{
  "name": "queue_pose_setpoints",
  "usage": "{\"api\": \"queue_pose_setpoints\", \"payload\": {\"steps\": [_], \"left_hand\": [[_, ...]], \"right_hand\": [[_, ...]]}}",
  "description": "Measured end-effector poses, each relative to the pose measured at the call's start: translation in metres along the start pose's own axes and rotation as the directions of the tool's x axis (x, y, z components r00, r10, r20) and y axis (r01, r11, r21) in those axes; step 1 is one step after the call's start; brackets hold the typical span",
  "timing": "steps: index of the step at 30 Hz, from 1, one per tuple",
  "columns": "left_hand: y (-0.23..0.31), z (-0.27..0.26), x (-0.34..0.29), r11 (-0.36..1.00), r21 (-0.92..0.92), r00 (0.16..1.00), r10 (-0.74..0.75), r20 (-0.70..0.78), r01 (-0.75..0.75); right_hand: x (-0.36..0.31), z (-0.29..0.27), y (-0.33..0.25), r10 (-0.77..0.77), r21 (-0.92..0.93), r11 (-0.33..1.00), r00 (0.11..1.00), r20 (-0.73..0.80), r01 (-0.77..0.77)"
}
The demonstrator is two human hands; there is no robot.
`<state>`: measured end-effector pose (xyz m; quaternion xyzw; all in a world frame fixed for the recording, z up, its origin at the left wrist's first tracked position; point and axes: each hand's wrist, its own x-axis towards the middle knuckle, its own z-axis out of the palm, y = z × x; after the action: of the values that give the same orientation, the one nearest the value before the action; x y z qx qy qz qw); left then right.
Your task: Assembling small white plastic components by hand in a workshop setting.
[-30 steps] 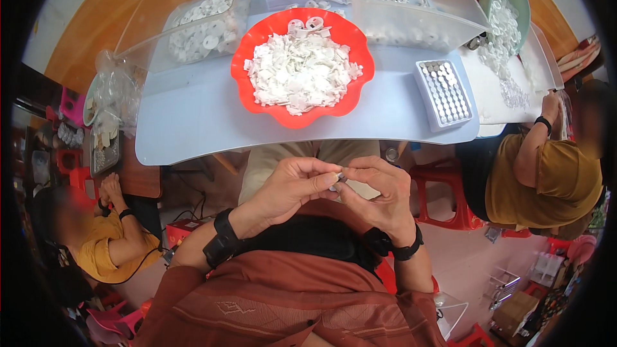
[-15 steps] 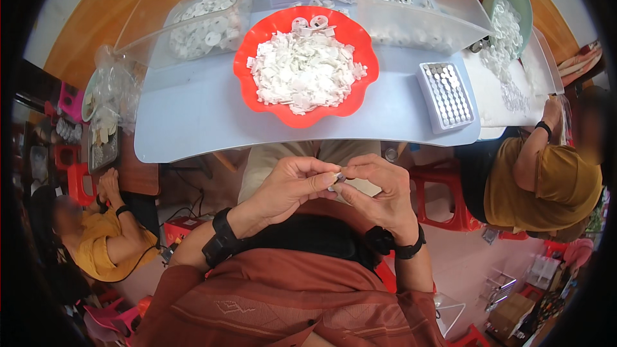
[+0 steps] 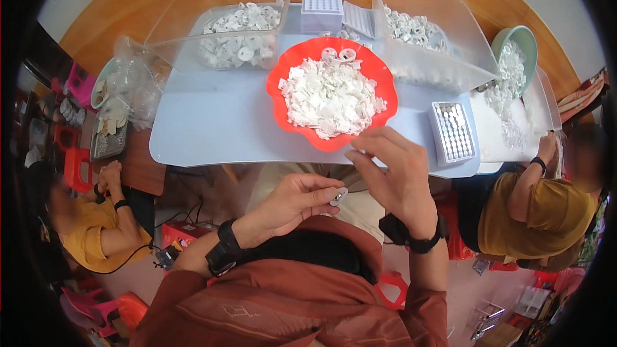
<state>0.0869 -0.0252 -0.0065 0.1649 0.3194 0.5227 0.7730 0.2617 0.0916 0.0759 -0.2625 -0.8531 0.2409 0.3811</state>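
Observation:
Over my lap, my left hand (image 3: 297, 202) pinches a small round white plastic piece (image 3: 339, 196) with a shiny metallic middle between thumb and fingertips. Raised to the right of it, my right hand (image 3: 400, 170) is at the near rim of the red bowl (image 3: 277, 108). Its thumb and index tips come close together; anything between them is too small to make out. White flat scraps (image 3: 331, 99) heap up in this wavy-edged bowl, with a couple of white rings (image 3: 347, 55) at its far side.
Clear bins of white round parts stand at the table's back left (image 3: 241, 51) and back right (image 3: 418, 32). A tray of silvery discs (image 3: 452, 132) sits at right, a stacked white tray (image 3: 322, 8) behind. One person sits at each side (image 3: 116, 238) (image 3: 536, 209).
My right hand has left the small piece and risen up and right toward the red bowl. My left hand keeps the piece. The view has shifted, so the table sits lower and further right.

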Motion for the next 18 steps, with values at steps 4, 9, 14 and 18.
{"api": "queue_pose_setpoints", "payload": {"steps": [4, 9, 14, 18], "left_hand": [[-0.001, -0.001, -0.005, 1.000, -0.003, 1.000, 0.017, -0.005, -0.017], [0.001, -0.008, -0.011, 1.000, 0.009, 0.999, 0.017, 0.032, -0.018], [0.003, -0.016, -0.014, 1.000, -0.011, 0.999, 0.028, 0.037, -0.028], [0.005, -0.019, -0.012, 0.999, -0.029, 0.998, 0.042, 0.051, -0.040]], "right_hand": [[0.043, 0.016, 0.013, -0.079, -0.160, 0.982, 0.985, 0.156, 0.105], [0.070, 0.041, 0.030, 0.138, -0.422, 0.905, 0.902, 0.409, 0.052], [0.074, 0.051, 0.036, 0.174, -0.471, 0.880, 0.874, 0.453, 0.069], [0.070, 0.046, 0.036, 0.173, -0.372, 0.928, 0.904, 0.391, -0.017]]}}
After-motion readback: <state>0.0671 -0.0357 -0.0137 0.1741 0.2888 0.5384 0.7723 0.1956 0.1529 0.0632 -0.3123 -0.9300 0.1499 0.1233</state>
